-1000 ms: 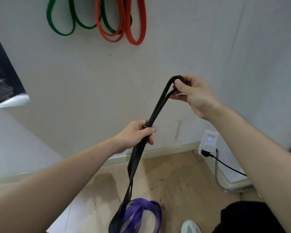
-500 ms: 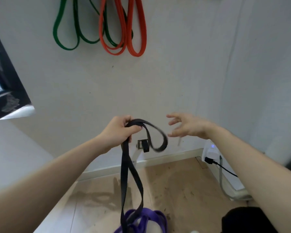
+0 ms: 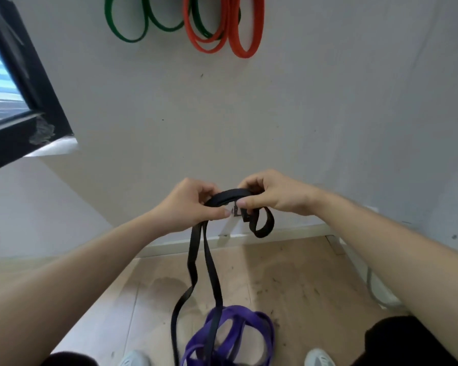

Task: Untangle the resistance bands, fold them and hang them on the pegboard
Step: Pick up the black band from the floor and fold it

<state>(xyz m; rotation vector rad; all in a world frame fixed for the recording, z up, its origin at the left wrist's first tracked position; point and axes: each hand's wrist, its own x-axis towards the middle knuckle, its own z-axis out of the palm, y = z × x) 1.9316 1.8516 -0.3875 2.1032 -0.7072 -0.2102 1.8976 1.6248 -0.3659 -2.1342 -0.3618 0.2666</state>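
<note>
Head view: both hands, left (image 3: pixel 188 207) and right (image 3: pixel 273 195), pinch the folded top of one black band (image 3: pixel 230 195) at chest height; its strands hang straight down to one purple band (image 3: pixel 230 334) on the floor. Hung on the wall above: green band (image 3: pixel 124 35), orange band (image 3: pixel 245 40).

A person's left hand (image 3: pixel 189 207) and right hand (image 3: pixel 274 195) grip the top of a black resistance band (image 3: pixel 209 262) in front of a pale wall (image 3: pixel 249 122), a short loop drooping beneath the right hand. Two black strands hang to the wooden floor (image 3: pixel 288 281), passing through a purple band (image 3: pixel 238 331) heaped between the person's shoes. Green bands (image 3: pixel 124 35) and orange bands (image 3: pixel 245 50) hang on the wall above.
</note>
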